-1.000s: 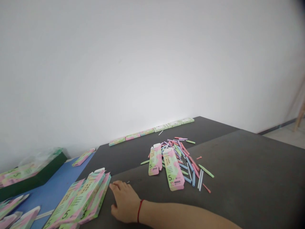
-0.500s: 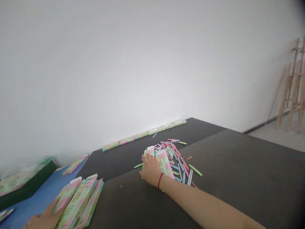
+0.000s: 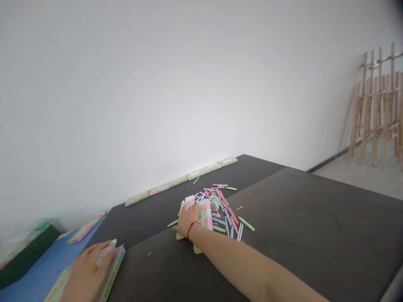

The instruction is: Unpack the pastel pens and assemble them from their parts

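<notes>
My left hand [image 3: 90,268], slightly blurred, is closed over the flat pink-and-green cardboard boxes at lower left. Its fingers curl around the far end of a box; beside them the rightmost box [image 3: 113,268] shows its green side. Farther along the dark table, my right hand [image 3: 186,221], with a red cord at the wrist, grips more of these boxes. One cardboard box [image 3: 205,214] sticks out to the right of its fingers, with end flaps standing open. Touching or close behind it spreads a pile of pastel pen-shaped sticks [image 3: 225,209], with thin white sticks among them.
A row of similar boxes [image 3: 179,181] lines the table's far edge by the wall. On the left, a blue surface [image 3: 47,264] carries another box [image 3: 85,228] and a dark green bin [image 3: 28,256] with clear plastic inside. Wooden easels [image 3: 374,113] stand at the far right.
My left hand has moved from the left side of the boxes to over their tops. My right hand stays at its boxes, which have shifted slightly. The view has turned a little right.
</notes>
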### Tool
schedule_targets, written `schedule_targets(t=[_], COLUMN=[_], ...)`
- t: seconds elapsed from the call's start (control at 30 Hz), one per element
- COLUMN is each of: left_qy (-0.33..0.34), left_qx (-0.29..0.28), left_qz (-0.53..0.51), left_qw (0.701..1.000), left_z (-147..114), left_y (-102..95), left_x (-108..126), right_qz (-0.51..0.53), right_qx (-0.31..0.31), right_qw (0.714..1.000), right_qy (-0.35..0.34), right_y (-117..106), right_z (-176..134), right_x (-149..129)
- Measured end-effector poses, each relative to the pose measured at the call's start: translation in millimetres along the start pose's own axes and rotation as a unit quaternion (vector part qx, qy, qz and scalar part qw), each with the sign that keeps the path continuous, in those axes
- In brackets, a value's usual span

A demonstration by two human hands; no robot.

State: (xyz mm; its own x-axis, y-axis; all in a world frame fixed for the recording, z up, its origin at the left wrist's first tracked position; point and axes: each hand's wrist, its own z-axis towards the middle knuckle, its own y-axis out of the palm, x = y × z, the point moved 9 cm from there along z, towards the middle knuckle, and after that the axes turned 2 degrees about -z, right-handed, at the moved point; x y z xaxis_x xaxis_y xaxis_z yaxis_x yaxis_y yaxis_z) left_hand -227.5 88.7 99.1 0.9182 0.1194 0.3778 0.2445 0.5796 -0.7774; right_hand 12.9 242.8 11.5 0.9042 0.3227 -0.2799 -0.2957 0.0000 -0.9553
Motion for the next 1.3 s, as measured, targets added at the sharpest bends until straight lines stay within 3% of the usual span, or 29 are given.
schedule_targets(t=[0.13, 0.27, 0.33, 0.47, 0.6, 0.63, 0.77, 0.87, 1.0, 1.07, 1.13, 1.2, 1.3], left_qy=[0.023, -0.014, -0.047, -0.128, -0.128, -0.119, -0.105, -0.095, -0.060, -0.045, -0.031, -0.018, 0.005], left_qx=[-0.035, -0.053, -0.041, -0.018, -0.078, -0.096, -0.147, -0.186, -0.223, -0.242, -0.265, -0.289, -0.291], left_qz=[-0.101, -0.202, -0.246, -0.325, -0.440, -0.465, -0.518, -0.526, -0.516, -0.504, -0.485, -0.463, -0.393], left_qw=[0.994, 0.978, 0.967, 0.937, 0.886, 0.872, 0.836, 0.824, 0.825, 0.828, 0.833, 0.838, 0.873], left_z=[-6.5, -16.8, -23.8, -39.2, -53.0, -56.6, -72.3, -80.4, -77.7, -74.1, -73.7, -77.5, -82.3], left_y=[76.4, 132.7, 141.9, 137.4, 133.9, 133.2, 132.3, 132.4, 130.5, 132.5, 137.6, 144.4, 149.3], left_x=[60.9, 87.5, 88.2, 83.5, 111.2, 122.7, 166.8, 196.2, 221.6, 227.4, 231.5, 235.8, 239.1], right_qz=[0.011, 0.057, 0.084, 0.141, 0.211, 0.262, 0.389, 0.489, 0.617, 0.668, 0.714, 0.760, 0.819], right_qx=[-0.023, -0.011, 0.005, 0.042, 0.055, 0.031, -0.060, -0.089, -0.199, -0.182, -0.115, -0.065, -0.035], right_qw=[0.999, 0.998, 0.996, 0.986, 0.955, 0.935, 0.875, 0.819, 0.724, 0.700, 0.676, 0.634, 0.564], right_qy=[0.027, 0.030, 0.012, -0.080, -0.200, -0.238, -0.281, -0.286, -0.236, -0.174, -0.138, -0.129, -0.095], right_y=[14.7, 17.0, 10.5, -15.9, -44.7, -48.4, -54.4, -58.4, -42.3, -38.3, -42.8, -47.1, -41.6], right_z=[4.8, 1.7, -2.3, -19.3, -53.5, -65.0, -107.0, -129.2, -139.0, -131.9, -123.9, -119.3, -112.1], right_x=[-12.4, -20.3, -21.9, -21.0, -8.0, -5.4, 13.8, 26.2, 43.5, 62.1, 79.3, 86.1, 88.9])
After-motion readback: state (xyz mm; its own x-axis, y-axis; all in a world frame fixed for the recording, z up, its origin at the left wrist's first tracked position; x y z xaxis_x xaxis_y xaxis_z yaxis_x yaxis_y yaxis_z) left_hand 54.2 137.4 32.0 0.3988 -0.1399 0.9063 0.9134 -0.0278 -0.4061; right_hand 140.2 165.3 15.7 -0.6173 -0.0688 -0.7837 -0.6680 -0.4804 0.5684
